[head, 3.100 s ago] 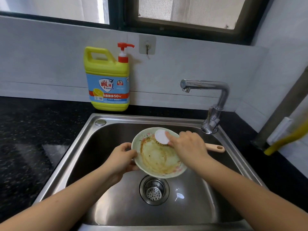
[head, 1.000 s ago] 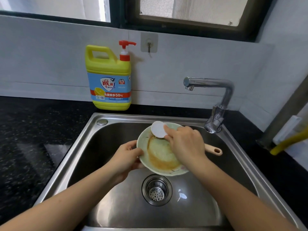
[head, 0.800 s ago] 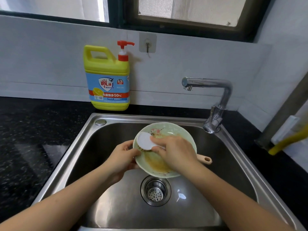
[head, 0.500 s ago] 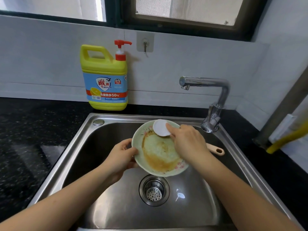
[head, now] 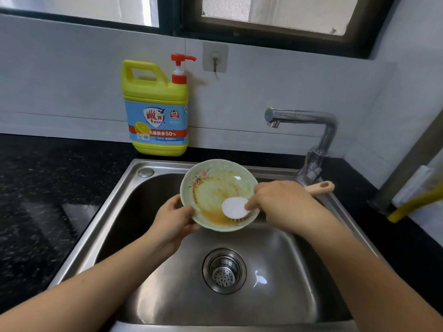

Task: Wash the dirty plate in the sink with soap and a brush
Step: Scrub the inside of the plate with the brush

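A pale green plate with a pink flower print and brown sauce smears is held tilted over the steel sink. My left hand grips its lower left rim. My right hand holds a dish brush; its round white head presses on the plate's lower right part, and its beige handle sticks out to the right behind the hand. The bristles show brown under the head.
A yellow dish soap jug with a red pump stands on the black counter behind the sink. The chrome tap rises at the back right, no water running. A drain strainer sits in the basin. A yellow hose lies at far right.
The brush head has swept from the plate's top edge down to its lower right part. The plate is tilted up more, and the sauce is smeared thinner across its middle.
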A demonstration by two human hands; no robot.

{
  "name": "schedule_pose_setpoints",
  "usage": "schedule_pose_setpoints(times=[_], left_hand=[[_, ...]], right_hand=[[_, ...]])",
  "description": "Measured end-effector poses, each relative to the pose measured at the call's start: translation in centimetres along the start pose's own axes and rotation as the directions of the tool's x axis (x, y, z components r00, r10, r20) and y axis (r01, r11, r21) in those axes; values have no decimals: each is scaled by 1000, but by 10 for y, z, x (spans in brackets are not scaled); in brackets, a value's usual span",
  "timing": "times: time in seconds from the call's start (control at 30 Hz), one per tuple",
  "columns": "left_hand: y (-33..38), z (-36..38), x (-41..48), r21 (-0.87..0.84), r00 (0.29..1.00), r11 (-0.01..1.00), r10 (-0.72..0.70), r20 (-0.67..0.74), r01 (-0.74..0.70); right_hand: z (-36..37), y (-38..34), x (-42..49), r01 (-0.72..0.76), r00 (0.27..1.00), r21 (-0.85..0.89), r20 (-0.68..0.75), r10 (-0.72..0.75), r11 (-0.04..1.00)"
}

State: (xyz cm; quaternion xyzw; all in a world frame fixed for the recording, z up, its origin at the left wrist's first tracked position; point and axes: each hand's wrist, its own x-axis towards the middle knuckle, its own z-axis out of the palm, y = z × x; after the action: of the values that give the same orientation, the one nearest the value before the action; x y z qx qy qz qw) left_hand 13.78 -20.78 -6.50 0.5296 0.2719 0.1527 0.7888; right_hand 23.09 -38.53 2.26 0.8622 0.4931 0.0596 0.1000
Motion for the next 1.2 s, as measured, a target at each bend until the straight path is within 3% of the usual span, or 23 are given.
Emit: schedule_pose_setpoints(times=[0.23, 0.47, 0.7, 0.87, 1.0, 1.2], left_hand=[[-3, -1, 3, 8, 999, 1000, -11, -49, 11], [-3, 1, 2, 29, 999, 1000, 4, -53, -3], [0, -1, 1, 29, 997, 999, 24, -71, -22], [0, 1, 1, 77, 998, 996, 46, -53, -41], [-2, 1, 0, 100, 998, 995, 33, -55, -27], [0, 0, -1, 58, 999, 998, 5, -42, -3]], right_hand=[[20, -35, 8, 76, 997, 57, -29, -74, 995], [8, -5, 0, 18, 1000, -114, 4, -17, 993], [18, -23, 10, 115, 992, -2, -50, -114, 993], [12, 10, 5, 58, 998, -223, 31, -53, 973], [15, -2, 7, 109, 994, -40, 31, -108, 993], [41, -21, 15, 174, 970, 150, -195, -143, 973]])
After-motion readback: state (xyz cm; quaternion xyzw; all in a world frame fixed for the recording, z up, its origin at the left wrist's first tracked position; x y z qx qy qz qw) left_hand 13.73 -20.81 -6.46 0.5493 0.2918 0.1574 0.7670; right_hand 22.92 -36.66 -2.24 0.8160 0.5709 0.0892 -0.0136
